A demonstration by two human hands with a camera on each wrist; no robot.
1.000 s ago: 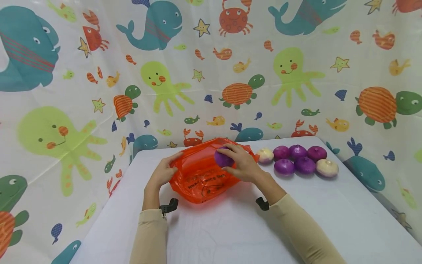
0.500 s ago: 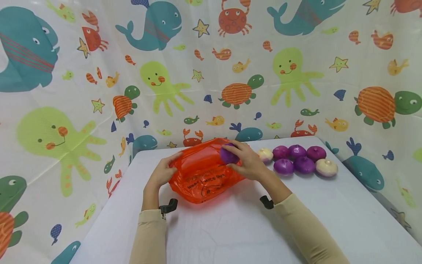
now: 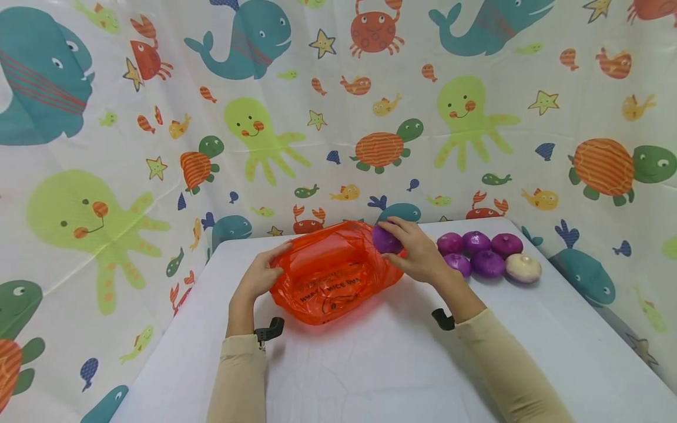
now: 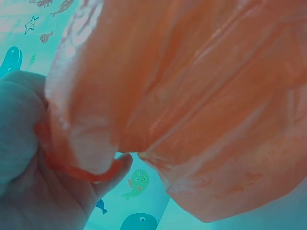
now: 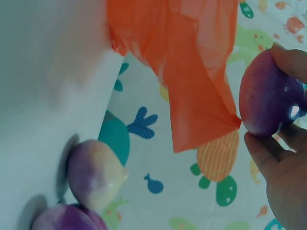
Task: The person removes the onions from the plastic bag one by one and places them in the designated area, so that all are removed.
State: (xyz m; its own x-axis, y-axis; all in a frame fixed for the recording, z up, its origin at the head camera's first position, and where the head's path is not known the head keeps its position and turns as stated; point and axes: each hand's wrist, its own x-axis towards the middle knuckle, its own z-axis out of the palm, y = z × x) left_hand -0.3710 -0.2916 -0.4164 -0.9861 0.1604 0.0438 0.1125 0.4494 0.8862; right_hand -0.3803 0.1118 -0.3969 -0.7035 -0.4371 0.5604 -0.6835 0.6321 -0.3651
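At the middle of the table in the head view lies a red-orange plastic bag (image 3: 328,288) with black print, its mouth spread wide. My left hand (image 3: 258,276) holds the bag's left rim; in the left wrist view the film (image 4: 168,96) hangs between thumb and fingers. A shiny purple onion (image 3: 385,239) is in my right hand (image 3: 419,252), gripped between thumb and fingertips at the bag's right rim. In the right wrist view that onion (image 5: 268,93) is beside a hanging corner of the bag, and I cannot tell whether they touch.
Several purple onions (image 3: 488,264) and a whitish one (image 3: 523,268) stand in two rows at the table's back right. Another pale onion (image 5: 93,175) appears in the right wrist view. A printed sea-animal curtain (image 3: 338,117) borders the white table (image 3: 338,376).
My right hand has moved right with the purple onion, from over the bag's opening to its right rim, and now hides the nearest pale onion in the head view. My left hand stays put.
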